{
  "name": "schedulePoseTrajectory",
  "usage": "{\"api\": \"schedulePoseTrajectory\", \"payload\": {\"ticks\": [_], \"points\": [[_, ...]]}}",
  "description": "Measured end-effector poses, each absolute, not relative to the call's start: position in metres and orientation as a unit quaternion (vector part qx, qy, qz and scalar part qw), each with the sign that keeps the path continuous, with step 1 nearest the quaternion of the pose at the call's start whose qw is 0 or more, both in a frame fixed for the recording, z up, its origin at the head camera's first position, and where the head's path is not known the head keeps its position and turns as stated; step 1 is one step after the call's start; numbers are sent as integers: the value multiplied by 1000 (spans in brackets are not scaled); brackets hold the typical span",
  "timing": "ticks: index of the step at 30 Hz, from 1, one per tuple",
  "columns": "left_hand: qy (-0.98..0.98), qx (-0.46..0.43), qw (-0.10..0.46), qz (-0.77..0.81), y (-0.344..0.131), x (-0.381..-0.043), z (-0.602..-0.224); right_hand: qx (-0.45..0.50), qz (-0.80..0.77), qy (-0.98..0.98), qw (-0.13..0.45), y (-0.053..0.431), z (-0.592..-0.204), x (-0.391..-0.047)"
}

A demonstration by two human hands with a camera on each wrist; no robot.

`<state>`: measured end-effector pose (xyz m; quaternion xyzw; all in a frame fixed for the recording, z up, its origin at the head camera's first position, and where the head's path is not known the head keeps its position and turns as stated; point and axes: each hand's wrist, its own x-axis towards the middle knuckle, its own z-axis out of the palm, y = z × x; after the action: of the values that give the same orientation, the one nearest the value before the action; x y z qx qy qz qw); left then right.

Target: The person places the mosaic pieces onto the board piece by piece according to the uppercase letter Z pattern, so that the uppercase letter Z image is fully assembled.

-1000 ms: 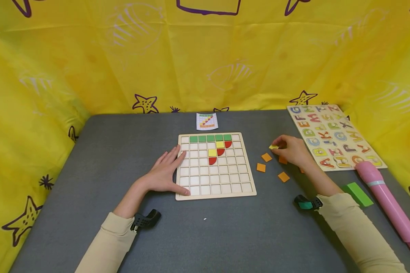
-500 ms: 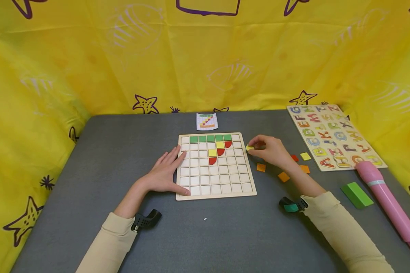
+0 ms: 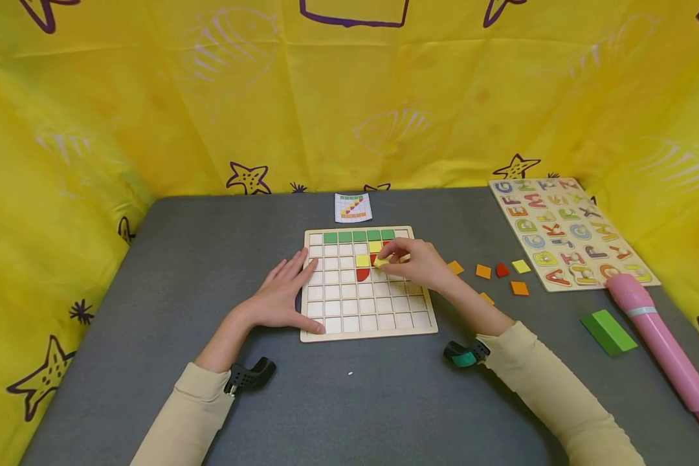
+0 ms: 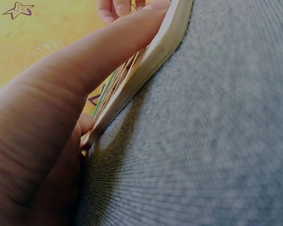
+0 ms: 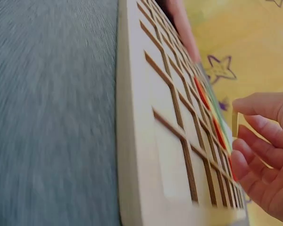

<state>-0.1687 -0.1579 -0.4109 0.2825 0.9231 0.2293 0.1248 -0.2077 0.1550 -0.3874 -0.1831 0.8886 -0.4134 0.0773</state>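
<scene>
A wooden grid board [image 3: 367, 325] lies on the grey table. Its far row carries several green square tiles [image 3: 358, 236]. Below them, yellow square tiles [image 3: 362, 261] and red quarter-round tiles [image 3: 362, 275] step down diagonally. My left hand [image 3: 275, 301] rests on the board's left side, fingers spread along the edge, thumb [image 4: 118, 44] over the near corner. Between thumb and fingertips my right hand [image 3: 417, 264] pinches a yellow square tile [image 5: 235, 123], held on edge over the grid beside a red tile. That hand partly covers the red tiles on the right.
Orange square tiles [image 3: 519, 288], a red tile [image 3: 502, 270] and a yellow tile [image 3: 521, 266] lie right of the board. A small pattern card [image 3: 353, 208] sits behind it. Farther right are an alphabet puzzle [image 3: 565, 236], a green block [image 3: 608, 332] and a pink tube-shaped object [image 3: 664, 353].
My right hand has carried the yellow tile leftward from the loose tiles to over the board, uncovering the tiles beneath the arm. My left hand has stayed at the board's edge.
</scene>
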Motion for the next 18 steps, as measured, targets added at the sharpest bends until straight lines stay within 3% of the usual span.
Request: {"api": "schedulePoseTrajectory", "payload": {"ticks": [18], "points": [[925, 280, 131, 219, -159, -170, -413, -336, -347, 874, 48, 101, -396, -207]]}}
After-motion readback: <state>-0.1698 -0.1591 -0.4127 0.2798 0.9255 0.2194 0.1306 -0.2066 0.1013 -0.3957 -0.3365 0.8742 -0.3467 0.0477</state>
